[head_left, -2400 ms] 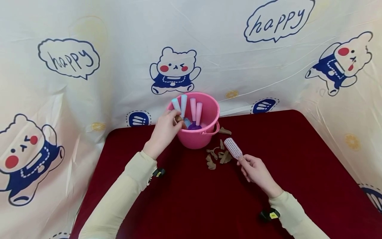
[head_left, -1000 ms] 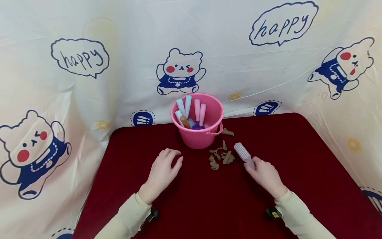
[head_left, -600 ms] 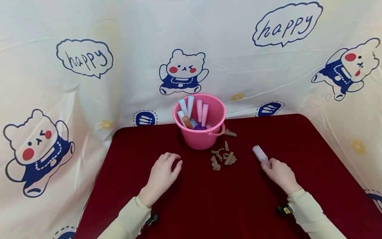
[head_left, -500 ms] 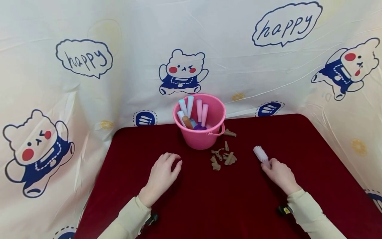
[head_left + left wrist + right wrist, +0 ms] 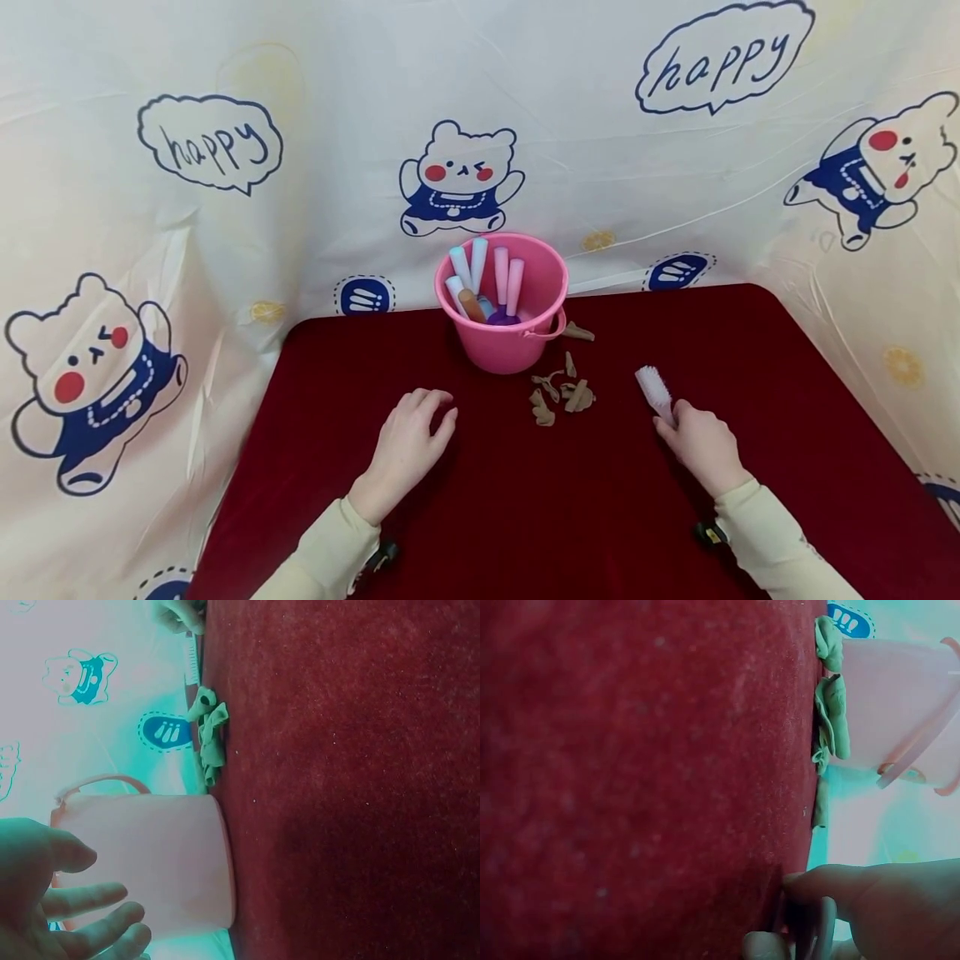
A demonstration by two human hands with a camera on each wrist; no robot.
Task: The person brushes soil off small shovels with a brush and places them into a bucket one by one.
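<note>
My right hand (image 5: 703, 442) grips the handle of a small pale lilac brush (image 5: 654, 388) on the right side of the table, its bristled head pointing away from me. In the right wrist view, finger and thumb close around the handle; most of the brush is out of sight. My left hand (image 5: 408, 446) holds nothing, its fingers loosely bent, left of centre and nearer me than the pink bucket (image 5: 498, 348). Several brown, crumpled scraps (image 5: 577, 397) lie between the hands, in front of the bucket. Whether the left hand touches the cloth, I cannot tell.
Inside the bucket stand light blue handles (image 5: 478, 260), pink handles (image 5: 514, 283) and one brown handle (image 5: 470, 305), with something purple at the bottom. Another brown scrap (image 5: 579, 332) lies by the bucket's right side. A printed curtain (image 5: 337, 167) encloses the dark red table (image 5: 510, 517).
My left hand has let go of the brown-handled thing in the bucket and come back toward me. My right hand has carried the brush rightward, away from the scraps. Lately both are nearly still.
</note>
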